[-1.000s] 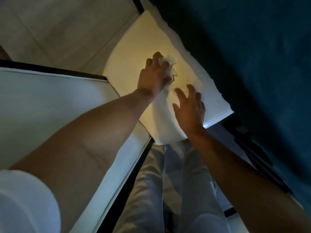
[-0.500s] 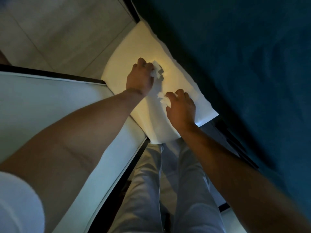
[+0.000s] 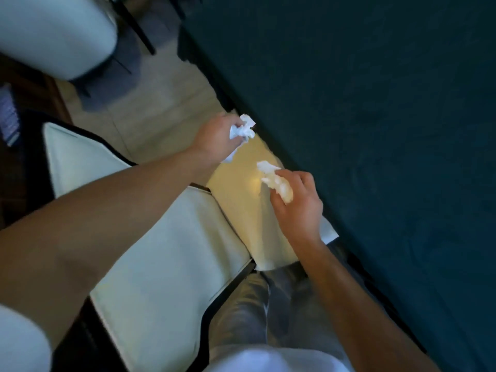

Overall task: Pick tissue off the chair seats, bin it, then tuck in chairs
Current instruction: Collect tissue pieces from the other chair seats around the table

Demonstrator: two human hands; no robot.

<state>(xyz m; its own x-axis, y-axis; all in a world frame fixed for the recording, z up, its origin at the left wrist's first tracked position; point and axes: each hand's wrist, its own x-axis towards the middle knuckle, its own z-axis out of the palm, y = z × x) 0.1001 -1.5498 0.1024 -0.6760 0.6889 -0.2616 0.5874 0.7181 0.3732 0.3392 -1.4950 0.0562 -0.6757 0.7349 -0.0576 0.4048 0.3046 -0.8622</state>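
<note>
My left hand [image 3: 217,138] grips a crumpled white tissue [image 3: 243,130] above the far end of the cream chair seat [image 3: 249,210]. Over the middle of the same seat, my right hand [image 3: 298,208] holds a second wad of tissue [image 3: 276,181]. Both hands are lifted off the seat. The chair's pale backrest [image 3: 161,259] with dark trim runs under my left forearm. No loose tissue shows on the visible part of the seat.
A dark teal table [image 3: 375,130] fills the right side, right up against the seat. Another pale chair [image 3: 53,33] with thin black legs stands at the top left on the tiled floor [image 3: 161,103]. My legs [image 3: 255,312] stand behind the chair.
Both hands closed on tissue pieces on the seat and lifted them off. The view pulled back and up, bringing the far chair and more floor into sight.
</note>
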